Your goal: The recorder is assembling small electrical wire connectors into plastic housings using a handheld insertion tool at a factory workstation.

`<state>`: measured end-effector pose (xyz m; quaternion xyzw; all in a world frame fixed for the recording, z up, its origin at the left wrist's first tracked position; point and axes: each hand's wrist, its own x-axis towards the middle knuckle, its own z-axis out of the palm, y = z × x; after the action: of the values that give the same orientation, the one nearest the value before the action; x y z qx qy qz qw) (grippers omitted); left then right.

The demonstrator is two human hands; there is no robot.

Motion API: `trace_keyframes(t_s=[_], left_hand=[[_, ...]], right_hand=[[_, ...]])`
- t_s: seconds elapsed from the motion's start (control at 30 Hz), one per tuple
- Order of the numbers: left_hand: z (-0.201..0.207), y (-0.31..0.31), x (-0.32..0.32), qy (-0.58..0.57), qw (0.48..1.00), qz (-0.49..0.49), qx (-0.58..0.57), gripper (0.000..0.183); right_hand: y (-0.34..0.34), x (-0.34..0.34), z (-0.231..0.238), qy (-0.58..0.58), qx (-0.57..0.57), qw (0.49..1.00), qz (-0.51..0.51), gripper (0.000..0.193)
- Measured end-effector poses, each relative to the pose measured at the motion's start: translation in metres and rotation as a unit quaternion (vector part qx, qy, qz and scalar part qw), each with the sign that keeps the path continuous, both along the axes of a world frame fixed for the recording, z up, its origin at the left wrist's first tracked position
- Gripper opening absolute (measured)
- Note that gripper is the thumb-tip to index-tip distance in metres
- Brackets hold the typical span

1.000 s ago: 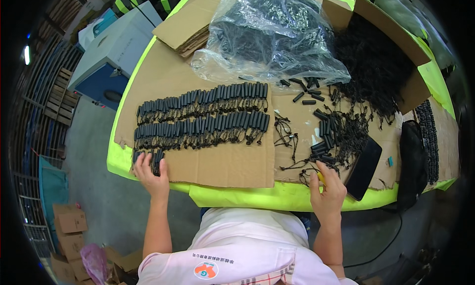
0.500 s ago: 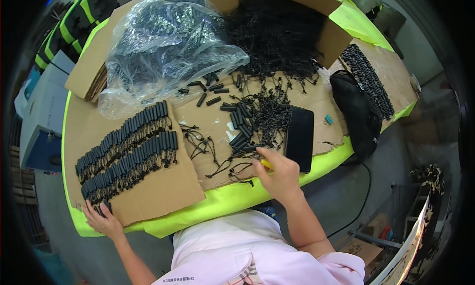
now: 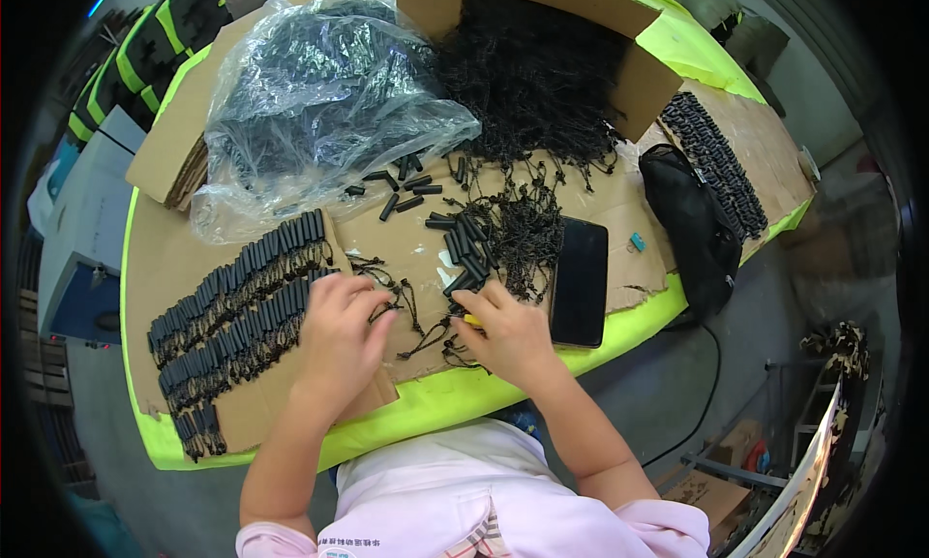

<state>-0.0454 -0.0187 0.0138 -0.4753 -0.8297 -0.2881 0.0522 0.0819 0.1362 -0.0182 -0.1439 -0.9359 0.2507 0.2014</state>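
Note:
My left hand (image 3: pixel 341 333) is over the right edge of the cardboard with the rows, its thumb and fingers curled round a black cord loop (image 3: pixel 390 307). My right hand (image 3: pixel 505 333) is closed on a small yellow tool (image 3: pixel 472 320), mostly hidden by the fingers. Loose knotted cord loops (image 3: pixel 422 343) lie between the hands. Beyond my right hand are a pile of short black tubes (image 3: pixel 466 248) and a tangle of black cords (image 3: pixel 530 234). Two long rows of tubes with cords (image 3: pixel 237 272) and a short third row (image 3: pixel 200 430) lie at the left.
A clear plastic bag (image 3: pixel 324 93) with dark contents and an open cardboard box (image 3: pixel 634 89) of black cords stand at the back. Right of the tangle are a black phone (image 3: pixel 581 285), a small teal clip (image 3: pixel 637 241) and a black pouch (image 3: pixel 689 229). Yellow-green cloth (image 3: pixel 435 398) edges the table.
My left hand has moved from the short row at lower left to the cord loops in the middle. My right hand has shifted slightly left, still with the yellow tool.

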Motion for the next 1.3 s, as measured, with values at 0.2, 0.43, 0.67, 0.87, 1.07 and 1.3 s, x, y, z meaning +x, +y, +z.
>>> trace_keyframes(t_s=[0.2,0.43,0.67,0.87,1.07,1.3], left_hand=[[-0.018,0.049,-0.010,-0.081,0.993,-0.020,-0.089,0.010],[-0.032,0.079,0.000,-0.141,0.983,-0.054,-0.102,0.013],[-0.030,0.077,0.005,-0.044,0.992,-0.046,-0.106,0.022],[0.003,0.044,0.037,-0.659,0.721,-0.042,0.212,0.025],[0.000,0.026,0.056,-0.774,0.523,-0.015,0.356,0.024],[0.001,0.018,0.060,-0.736,0.573,0.000,0.361,0.026]], right_hand=[[0.006,-0.008,-0.022,0.090,-0.011,0.995,-0.033,0.015],[0.031,-0.008,0.005,0.322,-0.592,0.735,-0.082,0.008],[0.026,0.004,-0.003,0.226,-0.531,0.813,-0.079,0.020],[-0.021,0.030,0.009,0.223,-0.392,0.892,0.038,0.035],[-0.028,0.025,0.015,0.266,-0.189,0.942,0.076,0.046],[-0.031,0.020,0.013,0.283,-0.111,0.947,0.103,0.040]])
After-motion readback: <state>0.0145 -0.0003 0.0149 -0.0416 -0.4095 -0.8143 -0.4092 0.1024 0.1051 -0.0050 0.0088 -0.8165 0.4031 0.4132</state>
